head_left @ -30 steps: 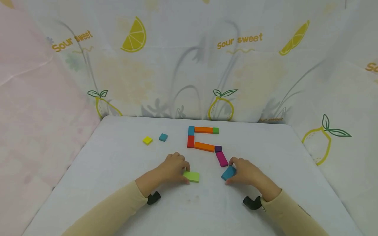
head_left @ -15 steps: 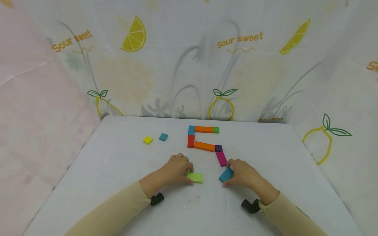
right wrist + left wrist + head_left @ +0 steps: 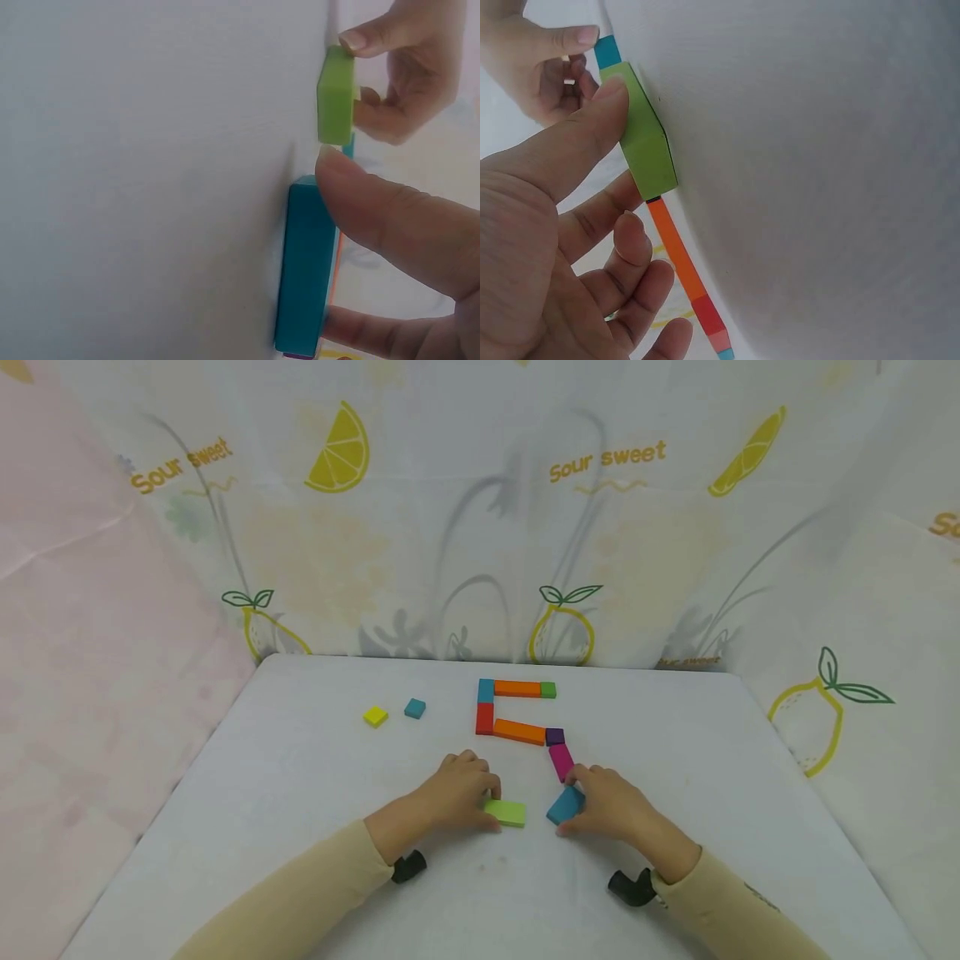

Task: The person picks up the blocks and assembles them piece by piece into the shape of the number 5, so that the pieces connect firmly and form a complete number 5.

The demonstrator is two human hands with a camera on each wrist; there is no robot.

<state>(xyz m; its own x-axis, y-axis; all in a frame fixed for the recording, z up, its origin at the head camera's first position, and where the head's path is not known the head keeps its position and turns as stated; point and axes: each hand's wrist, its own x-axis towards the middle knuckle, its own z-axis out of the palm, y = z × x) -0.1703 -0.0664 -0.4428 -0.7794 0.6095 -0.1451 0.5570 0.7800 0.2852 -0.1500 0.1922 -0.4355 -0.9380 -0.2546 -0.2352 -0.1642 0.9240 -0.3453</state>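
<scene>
In the head view, my left hand (image 3: 459, 795) pinches a light green block (image 3: 511, 813) between thumb and fingers, low over the white table. Its thumb lies on the near face of that green block (image 3: 646, 154) in the left wrist view. My right hand (image 3: 618, 807) pinches a blue block (image 3: 564, 807), tilted in the head view, to the right of the green one with a gap between them. Thumb and a finger grip opposite sides of the blue block (image 3: 306, 270) in the right wrist view. A magenta block (image 3: 560, 762) lies just beyond the right fingertips.
Beyond the hands, a row of blocks bends across the table (image 3: 315, 768): purple (image 3: 555, 737), orange (image 3: 519, 732), red (image 3: 484, 718), blue (image 3: 486, 691), orange (image 3: 517, 688) and green (image 3: 548, 690). Left of it lie a yellow block (image 3: 376, 717) and a small blue block (image 3: 415, 708).
My left hand has slid rightward with the light green block, and my right hand leftward with the blue block, so the gap between the two blocks has narrowed.
</scene>
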